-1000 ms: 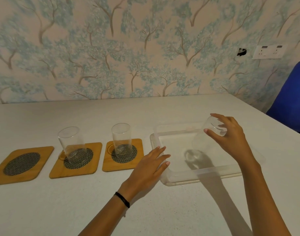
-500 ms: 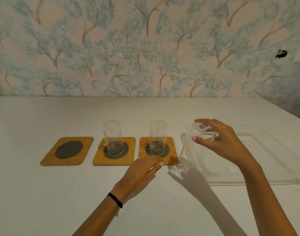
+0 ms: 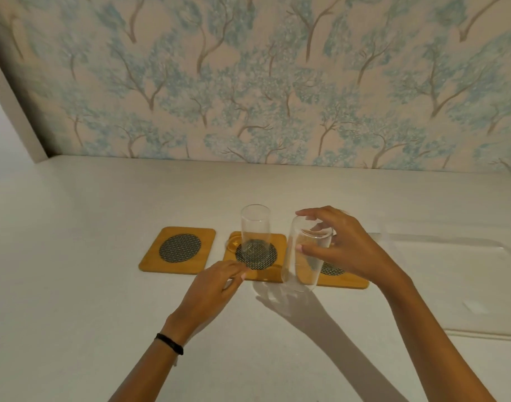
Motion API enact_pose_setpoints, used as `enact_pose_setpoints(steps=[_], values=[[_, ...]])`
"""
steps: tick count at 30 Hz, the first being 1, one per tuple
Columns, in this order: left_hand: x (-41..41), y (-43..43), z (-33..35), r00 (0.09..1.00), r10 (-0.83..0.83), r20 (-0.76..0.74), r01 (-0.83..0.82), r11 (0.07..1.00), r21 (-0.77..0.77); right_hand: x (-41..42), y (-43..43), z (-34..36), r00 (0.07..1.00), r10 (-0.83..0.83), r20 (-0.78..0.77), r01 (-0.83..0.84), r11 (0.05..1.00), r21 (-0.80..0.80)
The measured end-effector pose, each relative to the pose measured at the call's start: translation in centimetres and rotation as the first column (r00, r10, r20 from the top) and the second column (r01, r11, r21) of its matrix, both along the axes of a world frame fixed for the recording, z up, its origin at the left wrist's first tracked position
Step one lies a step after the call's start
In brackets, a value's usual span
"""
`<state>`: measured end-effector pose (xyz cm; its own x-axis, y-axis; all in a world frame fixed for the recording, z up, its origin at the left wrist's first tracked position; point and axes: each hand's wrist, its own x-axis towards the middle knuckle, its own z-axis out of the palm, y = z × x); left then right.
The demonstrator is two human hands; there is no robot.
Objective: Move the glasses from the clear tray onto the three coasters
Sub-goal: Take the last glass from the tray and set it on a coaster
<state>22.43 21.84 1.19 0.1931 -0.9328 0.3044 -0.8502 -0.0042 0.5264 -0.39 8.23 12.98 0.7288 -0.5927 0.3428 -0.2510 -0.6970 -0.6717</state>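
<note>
Three wooden coasters with dark mesh rounds lie in a row. The left coaster [image 3: 177,250] is bare. On the middle coaster [image 3: 273,272] a clear glass [image 3: 255,227] stands upright. My right hand [image 3: 347,253] grips the top rim of another clear glass [image 3: 299,265], which hangs tilted above the gap between the middle and right coasters. The right coaster [image 3: 345,281] is mostly hidden behind that hand, and I cannot see what stands on it. My left hand [image 3: 215,288] rests flat on the table, holding nothing, with its fingertips at the middle coaster's front edge.
The clear tray [image 3: 480,335] sits on the white table to the right, with no glass visible in it. A wallpapered wall [image 3: 277,82] runs along the table's back edge, and a plain side wall [image 3: 5,126] closes the left corner.
My right hand has carried the glass left out of the tray to the coasters. My left hand has slid left from the tray's edge to the middle coaster. The view has turned left.
</note>
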Motion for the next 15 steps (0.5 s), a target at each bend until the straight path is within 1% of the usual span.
enact_pose_setpoints(steps=[4, 8, 12, 15], values=[[3.8, 1.6, -0.5, 0.996, 0.087, -0.004, -0.087, 0.996, -0.016, 3.4, 0.8, -0.3, 1.000, 0.029, -0.008, -0.029, 1.000, -0.009], [7.6, 2.4, -0.5, 0.991, 0.133, -0.006, -0.133, 0.991, -0.028, 6.8, 1.6, -0.4, 0.998, 0.059, -0.013, -0.059, 0.998, 0.001], [11.4, 2.9, -0.6, 0.964, 0.264, 0.036, -0.264, 0.964, 0.006, 10.2, 2.4, -0.4, 0.996, 0.090, -0.020, -0.090, 0.996, 0.010], [13.4, 3.3, -0.8, 0.925, 0.368, 0.100, -0.373, 0.927, 0.038, 12.8, 2.9, -0.5, 0.993, 0.114, -0.011, -0.114, 0.993, 0.031]])
